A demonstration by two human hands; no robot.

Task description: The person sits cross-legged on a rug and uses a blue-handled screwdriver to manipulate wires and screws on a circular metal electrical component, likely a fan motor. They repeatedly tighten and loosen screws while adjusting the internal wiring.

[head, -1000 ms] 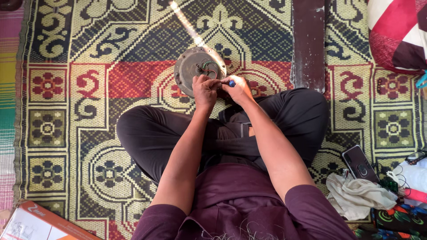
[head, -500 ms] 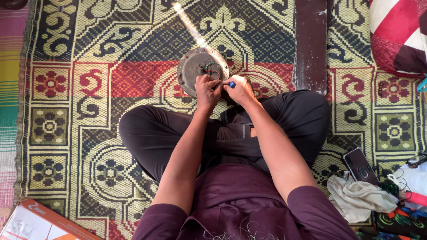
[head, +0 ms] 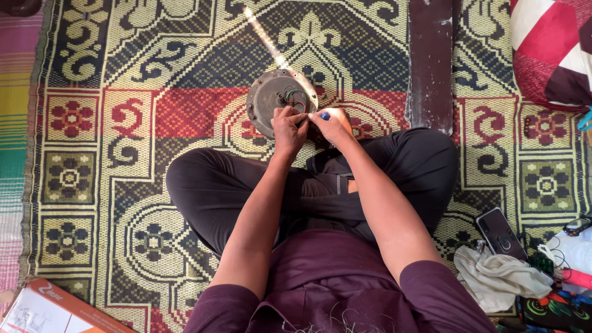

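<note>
Round grey motor housing [head: 274, 98], wires exposed.

Short-sleeved maroon shirt [head: 320, 277], dark trousers [head: 209, 185], bare forearms.

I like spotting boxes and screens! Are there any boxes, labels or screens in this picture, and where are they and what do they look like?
Cardboard box: bottom left corner on the mat, flat and rectangular, orange edge with a white printed face, partly cut off.
Phone: lower right on the mat, beside a crumpled cloth, dark rectangle lying with its back up, so no screen shows.
No signs are visible.
</note>
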